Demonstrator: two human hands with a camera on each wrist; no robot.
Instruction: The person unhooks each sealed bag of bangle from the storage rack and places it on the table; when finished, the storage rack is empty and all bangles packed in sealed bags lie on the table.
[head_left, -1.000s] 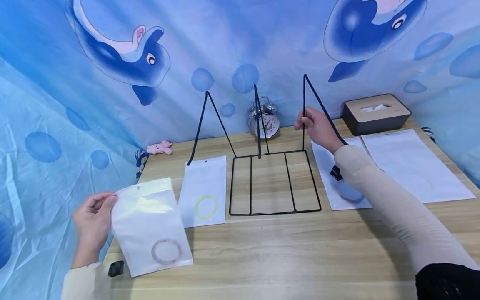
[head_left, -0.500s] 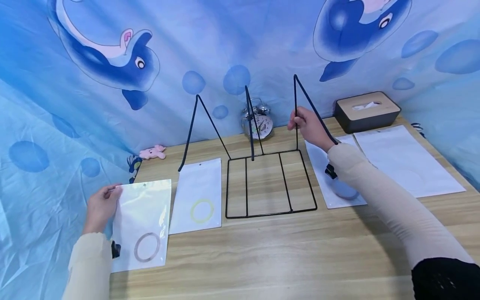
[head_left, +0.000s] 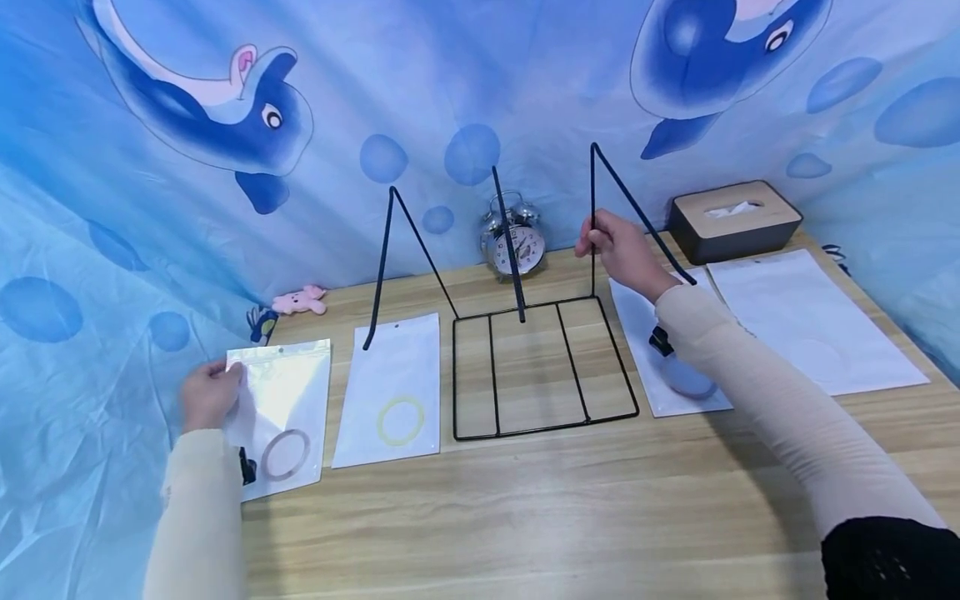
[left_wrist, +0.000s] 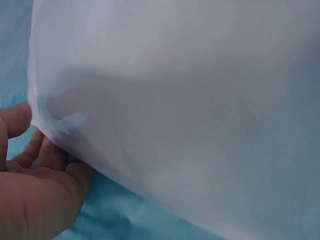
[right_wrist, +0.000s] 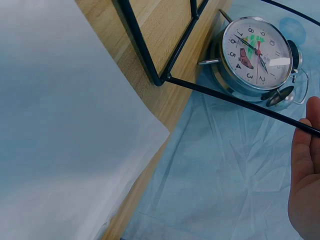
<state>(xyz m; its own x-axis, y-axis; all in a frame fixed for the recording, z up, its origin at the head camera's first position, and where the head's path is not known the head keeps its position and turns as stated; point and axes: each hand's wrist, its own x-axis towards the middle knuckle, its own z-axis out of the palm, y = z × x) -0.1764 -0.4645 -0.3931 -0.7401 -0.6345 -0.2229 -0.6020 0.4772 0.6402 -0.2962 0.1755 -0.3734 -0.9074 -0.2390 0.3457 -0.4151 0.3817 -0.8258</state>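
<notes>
At the table's left side my left hand [head_left: 208, 398] pinches the upper left edge of a white zip bag [head_left: 300, 387] with a brownish ring inside. In the left wrist view, thumb and fingers hold the corner of that bag [left_wrist: 165, 125], which fills most of the picture. A second white bag [head_left: 390, 358] with a yellow ring lies between it and a black wire rack [head_left: 551, 426]. My right hand [head_left: 624, 254] holds the right upright wire of the rack. Under the right forearm, a bag with a bluish ring [head_left: 686, 379] is partly hidden.
A larger white bag [head_left: 810, 325] lies at the right. Behind it stands a tissue box [head_left: 735, 221]. A twin-bell alarm clock [head_left: 519, 248] is behind the rack, and a pink plush toy [head_left: 300, 300] sits at the back left. A blue curtain [head_left: 337, 75] borders the table.
My left hand has moved the bag with the brownish ring left and farther back, lowering it beside the yellow-ring bag. My right hand stays on the rack, whose uprights have turned slightly.
</notes>
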